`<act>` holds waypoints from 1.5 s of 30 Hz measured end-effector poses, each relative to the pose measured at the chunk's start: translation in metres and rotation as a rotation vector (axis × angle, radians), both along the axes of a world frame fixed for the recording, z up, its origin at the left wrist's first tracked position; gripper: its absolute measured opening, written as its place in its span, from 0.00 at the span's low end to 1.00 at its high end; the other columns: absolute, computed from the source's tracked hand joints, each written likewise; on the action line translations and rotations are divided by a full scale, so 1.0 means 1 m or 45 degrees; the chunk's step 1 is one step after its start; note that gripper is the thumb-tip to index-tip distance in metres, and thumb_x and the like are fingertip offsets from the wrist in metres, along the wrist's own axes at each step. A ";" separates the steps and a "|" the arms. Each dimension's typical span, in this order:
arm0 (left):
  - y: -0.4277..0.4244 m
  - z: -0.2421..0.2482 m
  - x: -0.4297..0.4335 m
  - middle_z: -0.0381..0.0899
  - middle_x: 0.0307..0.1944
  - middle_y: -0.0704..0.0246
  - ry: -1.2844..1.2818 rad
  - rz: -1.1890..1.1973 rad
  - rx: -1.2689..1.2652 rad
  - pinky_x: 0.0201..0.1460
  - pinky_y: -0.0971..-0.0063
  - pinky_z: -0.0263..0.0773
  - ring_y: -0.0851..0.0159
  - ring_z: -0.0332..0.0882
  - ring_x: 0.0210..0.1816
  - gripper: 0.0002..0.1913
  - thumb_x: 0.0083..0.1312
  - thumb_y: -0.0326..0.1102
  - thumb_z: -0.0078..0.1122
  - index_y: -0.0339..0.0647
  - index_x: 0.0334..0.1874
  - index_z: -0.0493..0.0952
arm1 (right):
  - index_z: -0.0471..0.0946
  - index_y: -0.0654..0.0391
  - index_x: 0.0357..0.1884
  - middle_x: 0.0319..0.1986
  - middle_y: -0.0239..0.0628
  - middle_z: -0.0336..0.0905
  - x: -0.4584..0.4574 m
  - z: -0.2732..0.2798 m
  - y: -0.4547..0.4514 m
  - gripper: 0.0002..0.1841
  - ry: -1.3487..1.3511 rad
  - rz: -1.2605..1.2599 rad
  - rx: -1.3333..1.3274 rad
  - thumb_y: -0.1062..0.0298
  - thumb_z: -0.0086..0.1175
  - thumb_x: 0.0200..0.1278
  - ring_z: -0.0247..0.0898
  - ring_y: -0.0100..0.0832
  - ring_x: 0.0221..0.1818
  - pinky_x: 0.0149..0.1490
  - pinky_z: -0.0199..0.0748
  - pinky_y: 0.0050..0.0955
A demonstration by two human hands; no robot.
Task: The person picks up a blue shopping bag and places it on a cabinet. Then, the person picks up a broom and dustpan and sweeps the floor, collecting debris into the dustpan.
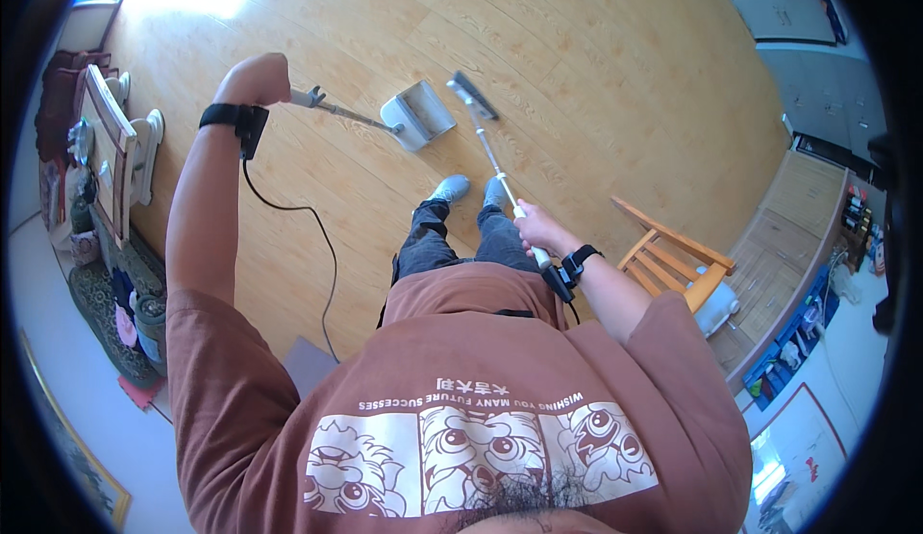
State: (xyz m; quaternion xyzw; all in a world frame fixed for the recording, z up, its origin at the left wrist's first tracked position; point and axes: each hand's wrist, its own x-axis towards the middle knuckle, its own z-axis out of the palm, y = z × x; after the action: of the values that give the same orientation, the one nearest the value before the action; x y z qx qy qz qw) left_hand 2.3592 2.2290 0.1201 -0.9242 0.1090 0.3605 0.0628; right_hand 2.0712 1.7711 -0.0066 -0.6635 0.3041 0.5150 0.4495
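Note:
My left hand (258, 81), raised at the left, is closed around the grey grip of a long-handled dustpan (405, 117). The pan is grey and white and rests on the wood-look floor, its open side towards the broom. Some small debris seems to lie inside it, too faint to name. In front of my waist, my right hand (541, 227) grips the white handle of a broom (489, 150). The dark bristles of its head are slightly blurred, a short way right of the pan and apart from it. My feet, in grey shoes (451, 188), stand just behind both tools.
A wooden chair (667, 256) stands close on my right, beside a white plastic jug (717, 307) and wooden cabinets (782, 227). A table (108, 155) and a green patterned sofa (104, 310) line the left side. A black cable (328, 245) hangs from my left wrist.

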 end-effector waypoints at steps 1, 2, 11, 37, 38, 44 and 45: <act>0.000 0.002 -0.001 0.83 0.31 0.45 -0.005 0.009 0.010 0.37 0.56 0.77 0.43 0.83 0.32 0.16 0.54 0.38 0.73 0.27 0.33 0.84 | 0.47 0.47 0.84 0.23 0.29 0.65 0.003 0.007 0.002 0.36 0.029 -0.016 0.052 0.68 0.45 0.77 0.62 0.22 0.18 0.19 0.68 0.26; -0.002 0.004 -0.001 0.83 0.31 0.45 -0.023 0.022 0.015 0.37 0.56 0.77 0.44 0.83 0.32 0.16 0.54 0.38 0.73 0.27 0.33 0.84 | 0.47 0.48 0.84 0.23 0.29 0.66 0.008 0.012 0.004 0.36 0.054 -0.032 0.105 0.69 0.45 0.77 0.62 0.23 0.18 0.19 0.67 0.26; 0.027 0.011 -0.049 0.85 0.35 0.49 -0.013 0.070 0.099 0.38 0.57 0.78 0.45 0.84 0.36 0.12 0.59 0.37 0.71 0.32 0.35 0.86 | 0.55 0.51 0.81 0.22 0.27 0.66 0.048 0.050 -0.043 0.34 -0.151 0.028 -0.042 0.69 0.48 0.75 0.62 0.21 0.16 0.18 0.64 0.25; 0.150 -0.009 -0.107 0.87 0.43 0.53 -0.061 0.277 0.032 0.44 0.59 0.81 0.46 0.85 0.45 0.08 0.60 0.29 0.61 0.38 0.37 0.88 | 0.61 0.47 0.79 0.20 0.28 0.66 0.045 -0.013 0.090 0.31 -0.124 0.433 -0.054 0.70 0.49 0.75 0.60 0.24 0.14 0.19 0.63 0.29; 0.158 -0.009 -0.115 0.87 0.41 0.53 -0.121 0.243 0.007 0.43 0.59 0.81 0.47 0.86 0.43 0.08 0.59 0.30 0.62 0.38 0.36 0.88 | 0.60 0.45 0.80 0.20 0.26 0.63 0.044 -0.007 0.082 0.32 -0.105 0.314 -0.048 0.68 0.50 0.75 0.58 0.22 0.14 0.18 0.62 0.27; 0.207 -0.003 -0.197 0.84 0.32 0.49 -0.137 0.412 -0.027 0.38 0.56 0.79 0.44 0.84 0.35 0.09 0.59 0.34 0.66 0.33 0.30 0.86 | 0.54 0.44 0.81 0.20 0.27 0.63 0.053 -0.022 0.056 0.34 -0.198 0.127 -0.188 0.69 0.47 0.76 0.60 0.24 0.13 0.17 0.63 0.28; 0.211 -0.002 -0.212 0.84 0.32 0.48 -0.135 0.468 -0.009 0.38 0.55 0.79 0.44 0.83 0.34 0.09 0.59 0.34 0.66 0.33 0.30 0.86 | 0.54 0.44 0.81 0.20 0.27 0.63 0.055 -0.032 0.062 0.34 -0.196 0.138 -0.130 0.69 0.47 0.76 0.60 0.24 0.14 0.17 0.63 0.29</act>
State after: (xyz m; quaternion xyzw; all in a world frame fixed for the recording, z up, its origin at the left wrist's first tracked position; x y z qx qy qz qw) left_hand 2.1468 2.4398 0.1184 -0.9465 -0.0638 0.3164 -0.0017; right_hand 2.1260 1.8336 -0.0382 -0.7387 0.2582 0.4700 0.4084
